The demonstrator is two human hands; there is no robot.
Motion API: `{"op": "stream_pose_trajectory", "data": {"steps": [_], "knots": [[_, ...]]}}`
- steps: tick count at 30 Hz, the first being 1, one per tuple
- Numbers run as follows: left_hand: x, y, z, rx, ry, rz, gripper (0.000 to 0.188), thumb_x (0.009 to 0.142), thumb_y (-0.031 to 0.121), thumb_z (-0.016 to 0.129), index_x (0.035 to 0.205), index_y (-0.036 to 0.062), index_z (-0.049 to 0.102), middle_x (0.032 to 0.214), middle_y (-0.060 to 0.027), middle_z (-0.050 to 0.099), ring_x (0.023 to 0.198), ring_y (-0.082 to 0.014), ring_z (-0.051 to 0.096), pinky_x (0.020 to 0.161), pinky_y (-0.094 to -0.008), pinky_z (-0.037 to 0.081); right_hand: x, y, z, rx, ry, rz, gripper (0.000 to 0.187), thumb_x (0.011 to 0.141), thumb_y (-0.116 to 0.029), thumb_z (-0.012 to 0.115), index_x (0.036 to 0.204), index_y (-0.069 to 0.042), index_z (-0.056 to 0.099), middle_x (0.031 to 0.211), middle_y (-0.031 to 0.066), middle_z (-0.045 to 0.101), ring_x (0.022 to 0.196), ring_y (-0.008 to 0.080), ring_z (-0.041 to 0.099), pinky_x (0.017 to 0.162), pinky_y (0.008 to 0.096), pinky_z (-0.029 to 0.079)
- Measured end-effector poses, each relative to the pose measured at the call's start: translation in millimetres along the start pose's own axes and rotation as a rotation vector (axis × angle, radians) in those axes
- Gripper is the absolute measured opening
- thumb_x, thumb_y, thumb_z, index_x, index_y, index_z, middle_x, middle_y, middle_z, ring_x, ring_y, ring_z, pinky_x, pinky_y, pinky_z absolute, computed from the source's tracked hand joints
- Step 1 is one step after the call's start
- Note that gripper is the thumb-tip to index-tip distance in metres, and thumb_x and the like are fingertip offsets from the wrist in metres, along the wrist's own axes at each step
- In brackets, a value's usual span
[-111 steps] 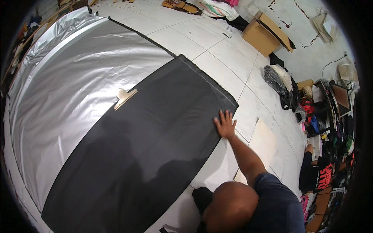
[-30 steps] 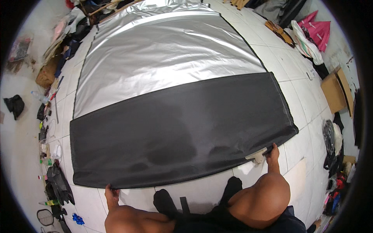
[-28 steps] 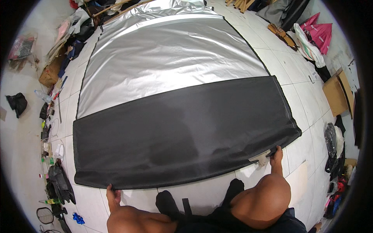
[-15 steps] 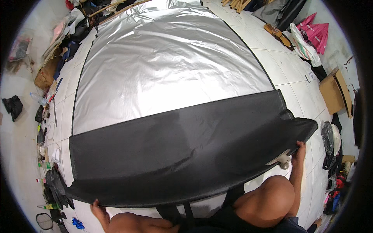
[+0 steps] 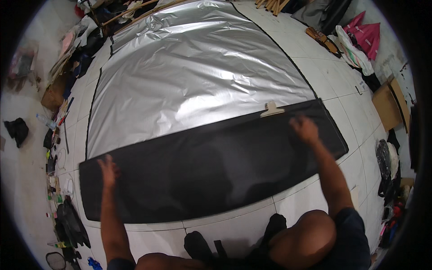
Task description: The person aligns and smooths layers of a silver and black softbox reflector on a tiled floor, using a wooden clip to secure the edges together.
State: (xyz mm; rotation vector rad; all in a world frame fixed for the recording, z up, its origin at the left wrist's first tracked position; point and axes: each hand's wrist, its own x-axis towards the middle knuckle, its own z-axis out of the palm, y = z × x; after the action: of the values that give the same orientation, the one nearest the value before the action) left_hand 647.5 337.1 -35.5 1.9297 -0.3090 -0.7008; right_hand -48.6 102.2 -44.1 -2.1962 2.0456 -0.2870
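Observation:
A large silver sheet (image 5: pixel 189 76) lies spread on the floor with its near part folded over, so a wide black band (image 5: pixel 202 180) of its underside faces up. A metal bulldog clip (image 5: pixel 272 110) sits along the band's far edge, right of the middle. My left hand (image 5: pixel 109 171) is over the band's far left corner with its fingers spread. Over the right part of the band, near the clip, my right hand (image 5: pixel 306 129) is slightly blurred, with its fingers loosely bent and apart. Neither hand appears to hold anything.
My knees and dark-socked feet (image 5: pixel 198 245) are at the band's near side on white tiles (image 5: pixel 310 74). Clutter with a plastic bottle (image 5: pixel 46 121) lines the left wall. To the right are a cardboard box (image 5: pixel 388 108), pink fabric (image 5: pixel 364 35) and bags. Wooden poles (image 5: pixel 273 5) lie at the back.
The lifted near edge has gone forward and now lies flat along the fold line, carrying the clip with it. Both hands have let go of that edge and moved farther from my body.

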Motion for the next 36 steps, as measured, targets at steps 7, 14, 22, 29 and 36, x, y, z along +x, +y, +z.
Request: {"op": "stream_pose_trajectory", "data": {"steps": [7, 14, 22, 29, 36], "knots": [[-196.3, -129.2, 45.3, 1.181, -0.238, 0.699, 0.072, 0.086, 0.044, 0.056, 0.141, 0.0031, 0.035, 0.15, -0.0244, 0.022, 0.139, -0.0438, 0.015, 0.11, -0.0594, 0.005, -170.8, -32.3, 46.8, -0.091, -0.042, -0.396, 0.066, 0.083, -0.056, 0.055, 0.135, -0.015, 0.046, 0.139, 0.016, 0.04, 0.132, 0.0343, 0.033, 0.108, 0.0556, 0.018], [-150.3, -131.1, 82.8, 1.143, -0.152, 0.751, 0.07, 0.088, 0.043, 0.052, 0.142, 0.0021, 0.033, 0.151, -0.0235, 0.018, 0.14, -0.0419, 0.013, 0.111, -0.0582, 0.003, -117.0, -27.5, 78.8, -0.105, -0.036, -0.411, 0.07, 0.091, -0.063, 0.035, 0.144, -0.017, 0.033, 0.147, 0.017, 0.03, 0.138, 0.0354, 0.023, 0.112, 0.055, 0.009], [-114.3, -118.0, 104.2, 1.167, -0.236, 0.664, 0.074, 0.09, 0.043, 0.051, 0.145, 0.0012, 0.025, 0.152, -0.0242, 0.014, 0.141, -0.0414, 0.012, 0.112, -0.0549, 0.005, -81.3, -35.8, 104.1, -0.121, -0.198, -0.357, 0.083, 0.087, -0.073, 0.021, 0.148, -0.017, 0.022, 0.153, 0.0169, 0.015, 0.143, 0.0336, 0.01, 0.114, 0.0527, 0.005], [-119.4, -126.0, 102.5, 1.193, -0.285, 0.641, 0.075, 0.092, 0.045, 0.047, 0.147, 0.0013, 0.019, 0.153, -0.0245, 0.01, 0.141, -0.041, 0.009, 0.113, -0.0538, 0.006, -95.6, -40.8, 91.6, -0.162, -0.292, -0.202, 0.089, 0.083, -0.079, 0.021, 0.15, -0.021, 0.016, 0.155, 0.0163, 0.007, 0.143, 0.0345, 0.001, 0.111, 0.0594, 0.0], [-142.5, -161.8, 64.9, 1.087, -0.274, 0.703, 0.076, 0.087, 0.044, 0.056, 0.143, -0.0008, 0.029, 0.15, -0.0282, 0.013, 0.14, -0.0438, 0.013, 0.112, -0.0545, 0.008, -135.7, -31.4, 90.2, -0.014, -0.103, -0.216, 0.077, 0.083, -0.064, 0.047, 0.141, -0.014, 0.035, 0.147, 0.0207, 0.024, 0.137, 0.0377, 0.021, 0.107, 0.06, 0.014]]}}
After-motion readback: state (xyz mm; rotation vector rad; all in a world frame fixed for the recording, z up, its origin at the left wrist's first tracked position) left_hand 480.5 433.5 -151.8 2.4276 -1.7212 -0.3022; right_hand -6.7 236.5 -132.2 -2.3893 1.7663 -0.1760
